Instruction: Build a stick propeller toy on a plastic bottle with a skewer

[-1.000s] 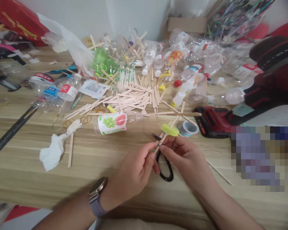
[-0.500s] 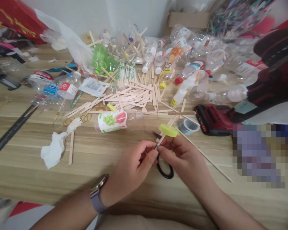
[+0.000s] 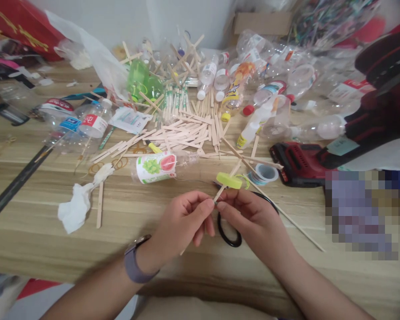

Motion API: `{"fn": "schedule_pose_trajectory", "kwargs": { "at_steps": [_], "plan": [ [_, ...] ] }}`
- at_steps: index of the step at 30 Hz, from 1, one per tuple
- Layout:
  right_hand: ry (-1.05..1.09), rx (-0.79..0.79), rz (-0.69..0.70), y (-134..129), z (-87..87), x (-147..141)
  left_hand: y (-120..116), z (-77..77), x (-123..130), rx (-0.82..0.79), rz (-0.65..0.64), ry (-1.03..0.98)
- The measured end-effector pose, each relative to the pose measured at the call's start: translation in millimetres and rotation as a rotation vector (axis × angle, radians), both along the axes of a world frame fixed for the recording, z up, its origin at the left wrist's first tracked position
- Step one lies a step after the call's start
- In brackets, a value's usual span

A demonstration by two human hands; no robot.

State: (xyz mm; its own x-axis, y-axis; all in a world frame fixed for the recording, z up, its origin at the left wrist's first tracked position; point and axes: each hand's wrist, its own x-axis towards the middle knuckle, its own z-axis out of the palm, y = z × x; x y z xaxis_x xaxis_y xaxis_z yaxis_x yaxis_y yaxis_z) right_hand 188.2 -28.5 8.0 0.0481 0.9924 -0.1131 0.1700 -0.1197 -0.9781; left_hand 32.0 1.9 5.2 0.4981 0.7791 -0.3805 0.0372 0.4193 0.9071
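With our left hand (image 3: 190, 215) and right hand (image 3: 258, 218), we are pinching a wooden stick (image 3: 220, 191) above the table (image 3: 146, 244), its yellow bottle cap (image 3: 229, 181) already fitted, whether its binding is finished being impossible to tell.

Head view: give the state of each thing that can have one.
Left hand: pinching the stick
Right hand: pinching at the stick
Yellow-green cap: on the stick
Fruit-label bottle: on its side, uncapped
Scissors: partly hidden, blades unclear
Tissue: crumpled
Power tool: upright, battery attached
Red-capped bottle: lying, capped
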Motion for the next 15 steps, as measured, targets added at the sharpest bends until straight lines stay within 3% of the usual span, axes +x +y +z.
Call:
{"fn": "schedule_pose_trajectory", "kwargs": {
  "at_steps": [7,15],
  "plan": [
    [0.0,0.023,-0.005,0.4,3.1,-0.5,0.7,0.9,0.2,-0.044,-0.005,-0.041],
    [0.015,-0.025,0.022,-1.0,-4.3,0.7,-1.1,-1.7,0.6,0.037,0.005,-0.006]
  ]
}}
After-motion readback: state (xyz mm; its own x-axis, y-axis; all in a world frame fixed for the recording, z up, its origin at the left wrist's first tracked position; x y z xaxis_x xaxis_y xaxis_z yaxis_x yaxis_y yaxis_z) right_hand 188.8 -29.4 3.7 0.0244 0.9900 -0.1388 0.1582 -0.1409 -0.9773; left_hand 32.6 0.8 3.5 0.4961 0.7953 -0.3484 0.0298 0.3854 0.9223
